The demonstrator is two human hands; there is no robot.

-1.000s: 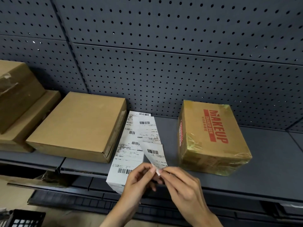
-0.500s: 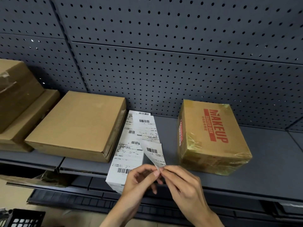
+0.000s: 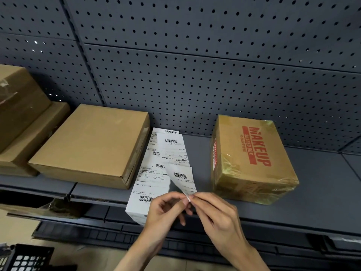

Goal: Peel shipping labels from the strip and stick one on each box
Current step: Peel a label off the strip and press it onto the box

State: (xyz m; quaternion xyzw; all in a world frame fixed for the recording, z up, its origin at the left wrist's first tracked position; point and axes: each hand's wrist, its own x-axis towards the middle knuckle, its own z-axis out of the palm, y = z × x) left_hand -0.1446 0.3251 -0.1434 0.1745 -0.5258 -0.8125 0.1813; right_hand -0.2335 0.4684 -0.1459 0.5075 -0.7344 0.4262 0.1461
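A white strip of shipping labels (image 3: 156,165) lies on the grey shelf between two boxes, its near end hanging over the shelf's front edge. My left hand (image 3: 166,212) and my right hand (image 3: 216,216) both pinch the lower corner of one raised label (image 3: 182,178), which curls up from the strip. A flat plain cardboard box (image 3: 91,145) sits to the left. A taped box printed "MAKEUP" in red (image 3: 252,161) sits to the right. No label shows on either box top.
Two more cardboard boxes (image 3: 21,122) are stacked at the far left. A grey pegboard wall (image 3: 195,65) backs the shelf (image 3: 322,192). A black crate (image 3: 25,259) stands on the floor at the lower left.
The hands have stayed at the label's lower corner, shifting slightly. The raised label curls a little more from the strip.
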